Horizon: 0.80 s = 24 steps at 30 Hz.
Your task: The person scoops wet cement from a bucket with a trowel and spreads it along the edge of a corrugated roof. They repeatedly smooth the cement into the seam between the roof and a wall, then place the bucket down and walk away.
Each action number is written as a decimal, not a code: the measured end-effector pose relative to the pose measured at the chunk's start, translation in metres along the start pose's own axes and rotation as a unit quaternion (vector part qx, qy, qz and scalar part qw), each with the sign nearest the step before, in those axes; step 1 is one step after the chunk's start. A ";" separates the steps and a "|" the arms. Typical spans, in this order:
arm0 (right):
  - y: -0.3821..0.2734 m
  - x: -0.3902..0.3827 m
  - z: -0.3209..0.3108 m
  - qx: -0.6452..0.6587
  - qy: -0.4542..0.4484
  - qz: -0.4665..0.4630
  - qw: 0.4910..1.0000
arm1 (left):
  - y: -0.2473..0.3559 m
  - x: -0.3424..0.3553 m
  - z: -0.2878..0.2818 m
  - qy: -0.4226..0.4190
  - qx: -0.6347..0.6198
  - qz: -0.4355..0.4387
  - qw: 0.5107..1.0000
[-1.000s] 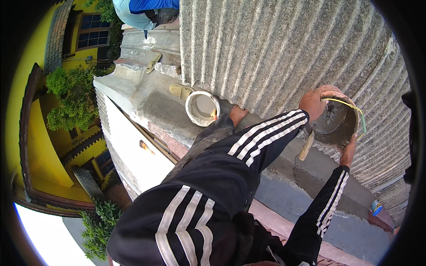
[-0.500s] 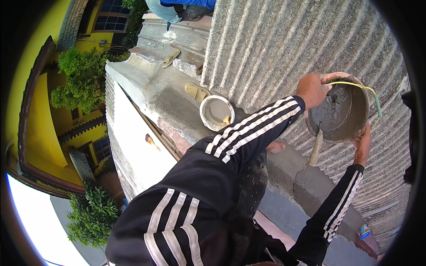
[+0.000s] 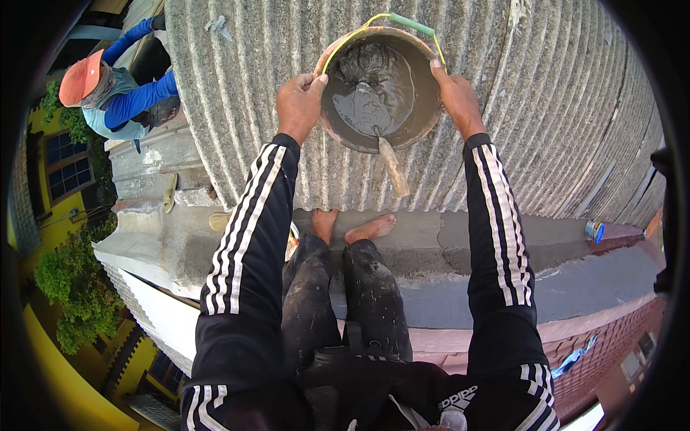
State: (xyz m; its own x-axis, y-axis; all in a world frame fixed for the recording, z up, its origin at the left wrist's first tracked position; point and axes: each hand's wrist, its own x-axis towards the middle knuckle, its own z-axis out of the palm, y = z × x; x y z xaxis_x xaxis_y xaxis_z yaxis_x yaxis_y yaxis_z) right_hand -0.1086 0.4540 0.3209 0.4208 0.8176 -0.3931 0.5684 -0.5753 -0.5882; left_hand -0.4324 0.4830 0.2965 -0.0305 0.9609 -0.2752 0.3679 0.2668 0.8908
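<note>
Both my hands grip a round bucket (image 3: 425, 108) by opposite sides of its rim, over the corrugated roof in front of me. My left hand (image 3: 300, 108) is closed on the left side, thumb over the edge. On the right side my right hand (image 3: 458, 99) is closed the same way. Wet grey mortar (image 3: 370, 97) lies inside. A trowel (image 3: 392, 169) stands in it, its wooden handle leaning out over the near rim and its blade sunk from sight. The yellow wire handle (image 3: 359, 27) with a green grip (image 3: 412, 24) rises at the far side.
Corrugated roofing (image 3: 237, 108) spreads ahead. My bare feet (image 3: 370, 228) stand on a cement ledge (image 3: 517, 244). A white pail (image 3: 292, 242) is mostly hidden behind my left forearm. Sandals (image 3: 170, 192) lie left, a blue can (image 3: 594, 230) right. A co-worker (image 3: 118, 97) crouches at far left.
My view has swung right, so the bucket now appears centred between my arms. Both hands still hold its rim. The co-worker shows more fully, and the white pail has slipped behind my forearm.
</note>
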 end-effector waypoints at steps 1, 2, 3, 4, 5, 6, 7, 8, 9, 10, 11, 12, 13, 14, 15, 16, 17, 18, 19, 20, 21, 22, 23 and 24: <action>-0.001 -0.001 0.000 0.009 -0.002 -0.002 1.000 | -0.003 0.002 0.001 0.008 0.003 -0.012 1.000; 0.000 -0.004 0.001 0.021 0.007 0.001 1.000 | -0.005 0.005 0.002 0.014 0.007 -0.021 1.000; -0.001 -0.005 0.000 0.005 0.011 -0.025 1.000 | -0.006 0.007 0.003 0.024 0.028 -0.010 0.999; 0.000 -0.009 0.000 -0.014 0.025 -0.035 0.999 | -0.007 0.009 0.004 0.035 0.048 0.000 0.998; -0.001 -0.009 -0.001 -0.035 0.022 -0.066 0.997 | -0.009 0.009 0.004 0.043 0.067 0.011 0.997; 0.001 -0.013 -0.001 -0.067 0.013 -0.054 0.996 | -0.010 0.011 0.004 0.037 0.041 0.025 0.998; 0.007 -0.017 -0.004 0.019 0.003 -0.048 0.999 | -0.011 0.012 0.004 0.022 0.009 0.019 1.000; 0.015 -0.021 -0.008 0.094 -0.005 -0.016 0.995 | -0.013 0.013 0.004 0.017 0.030 0.029 0.999; 0.028 -0.033 -0.008 0.124 -0.010 -0.013 0.992 | -0.015 0.014 0.002 0.006 0.042 0.022 0.999; 0.038 -0.035 -0.015 0.154 -0.008 -0.024 0.988 | -0.016 0.017 0.001 -0.015 0.045 0.007 0.999; 0.054 -0.044 -0.020 0.142 0.007 -0.038 0.989 | -0.018 0.017 0.002 -0.022 0.015 0.013 1.000; 0.072 -0.063 -0.018 0.131 0.021 -0.051 0.990 | -0.019 0.019 0.002 -0.027 0.024 0.024 0.999; 0.087 -0.078 -0.014 0.134 0.038 -0.031 0.990 | -0.020 0.020 0.001 -0.032 0.014 0.017 0.999; 0.101 -0.092 -0.011 0.174 -0.003 0.038 0.984 | -0.021 0.023 0.000 -0.027 0.056 0.022 0.998; 0.112 -0.110 0.000 0.217 -0.025 0.149 0.964 | -0.022 0.024 0.000 -0.045 0.034 0.013 0.998; 0.120 -0.128 0.009 0.246 -0.068 0.196 0.947 | -0.024 0.024 0.001 -0.043 0.023 0.027 0.998; 0.125 -0.149 0.023 0.332 -0.103 0.199 0.916 | -0.025 0.026 -0.001 -0.056 -0.004 0.010 0.998; 0.125 -0.159 0.038 0.393 -0.154 0.215 0.880 | -0.025 0.026 -0.002 -0.061 0.011 -0.004 0.998; 0.121 -0.168 0.055 0.449 -0.188 0.227 0.843 | -0.025 0.027 -0.003 -0.050 0.034 -0.007 0.998; 0.115 -0.173 0.072 0.478 -0.192 0.228 0.826 | -0.024 0.028 -0.003 -0.047 0.065 0.001 0.997; 0.108 -0.175 0.087 0.503 -0.197 0.234 0.808 | -0.024 0.027 -0.003 -0.056 0.049 0.016 0.997; 0.101 -0.176 0.099 0.534 -0.189 0.220 0.794 | -0.022 0.027 -0.002 -0.057 0.026 -0.005 0.998; 0.094 -0.178 0.112 0.561 -0.181 0.215 0.778 | -0.022 0.026 -0.001 -0.051 0.050 0.003 0.997; 0.090 -0.180 0.121 0.587 -0.173 0.211 0.762 | -0.020 0.025 -0.001 -0.045 0.067 -0.005 0.997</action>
State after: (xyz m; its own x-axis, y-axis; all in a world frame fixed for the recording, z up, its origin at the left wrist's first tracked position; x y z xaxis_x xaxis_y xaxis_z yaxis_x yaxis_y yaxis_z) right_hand -0.2186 0.2577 0.2535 0.0629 0.6402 -0.7656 -0.6763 -0.5368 -0.5044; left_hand -0.4413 0.5014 0.2717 0.0470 0.9462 -0.3200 0.4893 0.2575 0.8333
